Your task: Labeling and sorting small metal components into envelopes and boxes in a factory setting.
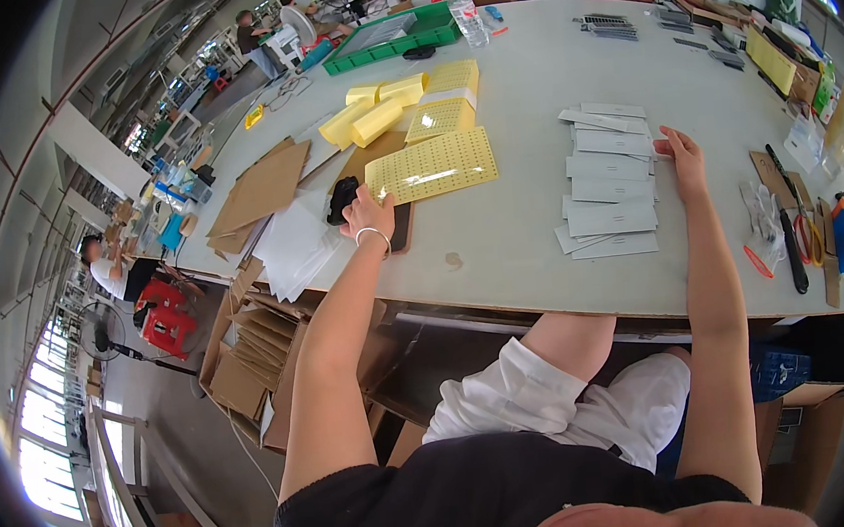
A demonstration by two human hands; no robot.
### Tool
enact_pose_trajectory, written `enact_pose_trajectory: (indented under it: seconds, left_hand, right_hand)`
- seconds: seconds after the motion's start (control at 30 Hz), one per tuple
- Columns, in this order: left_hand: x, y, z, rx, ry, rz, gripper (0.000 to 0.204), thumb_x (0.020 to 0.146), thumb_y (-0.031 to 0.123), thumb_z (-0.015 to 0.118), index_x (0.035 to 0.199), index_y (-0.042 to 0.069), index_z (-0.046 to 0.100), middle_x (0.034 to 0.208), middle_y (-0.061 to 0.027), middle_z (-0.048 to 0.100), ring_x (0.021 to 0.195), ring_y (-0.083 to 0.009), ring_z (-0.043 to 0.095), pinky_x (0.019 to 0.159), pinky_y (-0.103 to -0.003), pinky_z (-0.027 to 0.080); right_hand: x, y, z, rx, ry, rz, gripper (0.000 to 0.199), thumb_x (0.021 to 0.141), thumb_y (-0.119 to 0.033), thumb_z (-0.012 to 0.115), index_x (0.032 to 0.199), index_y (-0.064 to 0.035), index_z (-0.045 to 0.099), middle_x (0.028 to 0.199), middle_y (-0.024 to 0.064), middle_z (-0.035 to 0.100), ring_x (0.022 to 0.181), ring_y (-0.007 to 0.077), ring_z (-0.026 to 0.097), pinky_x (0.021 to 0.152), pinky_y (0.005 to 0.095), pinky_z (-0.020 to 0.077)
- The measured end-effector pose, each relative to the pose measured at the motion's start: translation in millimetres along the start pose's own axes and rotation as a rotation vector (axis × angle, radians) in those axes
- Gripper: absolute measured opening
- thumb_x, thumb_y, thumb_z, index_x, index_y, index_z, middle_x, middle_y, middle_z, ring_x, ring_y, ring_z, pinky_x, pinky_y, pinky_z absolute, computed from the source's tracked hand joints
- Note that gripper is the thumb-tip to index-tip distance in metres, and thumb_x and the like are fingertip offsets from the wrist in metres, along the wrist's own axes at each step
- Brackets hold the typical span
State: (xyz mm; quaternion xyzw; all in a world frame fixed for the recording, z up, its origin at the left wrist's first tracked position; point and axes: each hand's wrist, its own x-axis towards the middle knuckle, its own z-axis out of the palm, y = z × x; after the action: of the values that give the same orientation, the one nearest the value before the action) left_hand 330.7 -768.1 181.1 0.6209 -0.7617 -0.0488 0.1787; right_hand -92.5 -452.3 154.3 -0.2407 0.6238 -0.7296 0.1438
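Note:
My left hand [368,214] has its fingers closed at the lower left corner of a yellow sheet [434,165] covered with rows of small dark marks. Beside these fingers lies a black object [340,200] whose kind I cannot make out. A dark flat item [402,227], partly hidden, sits under the wrist. At the right, my right hand [684,157] rests with fingers apart and nothing visible in it. Its fingertips come close to the right edge of overlapping white cards [611,189], laid in a column.
Yellow rolls [377,122] and a stack of yellow sheets [444,111] lie farther back. A green tray [392,40] and plastic bottle [467,16] stand behind them. Cardboard [260,192] is on the left; scissors [814,234] and a black-handled tool [794,251] lie right.

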Motion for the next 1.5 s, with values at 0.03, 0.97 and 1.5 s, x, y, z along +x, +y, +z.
enact_pose_trajectory:
  seconds: [0.03,0.97,1.5]
  left_hand:
    - [1.2,-0.5,1.8,-0.01,0.025,-0.018,0.056,0.08,0.041,0.06,0.127,0.018,0.041,0.123,-0.0076,0.054,0.118,-0.0292,0.042,0.093,-0.054,0.029]
    - [-88.2,27.9,-76.4,-2.057,-1.351,0.2,0.039,0.087,0.018,0.046,0.121,0.001,0.052,0.12,-0.0119,0.058,0.111,-0.0253,0.056,0.097,-0.039,0.042]
    - [-180.7,106.4,-86.7,-1.456,-1.491,0.342,0.018,0.09,0.016,0.055,0.1,0.002,0.059,0.087,-0.0006,0.062,0.075,-0.0063,0.059,0.066,-0.022,0.048]
  right_hand:
    - [-0.1,0.0,-0.1,-0.001,0.007,0.002,0.035,0.093,-0.029,0.05,0.115,-0.0038,0.061,0.089,0.0055,0.065,0.083,0.0112,0.058,0.076,0.0252,0.0442]
    - [4.0,4.7,-2.2,0.004,0.017,0.014,0.031,0.094,-0.025,0.05,0.114,-0.0039,0.062,0.087,0.0053,0.065,0.084,0.0112,0.059,0.076,0.0252,0.0444]
    - [7.0,9.0,-3.7,0.005,-0.001,0.0,0.032,0.094,-0.025,0.051,0.114,-0.0029,0.062,0.088,0.0048,0.066,0.084,0.0105,0.059,0.077,0.0239,0.0443]
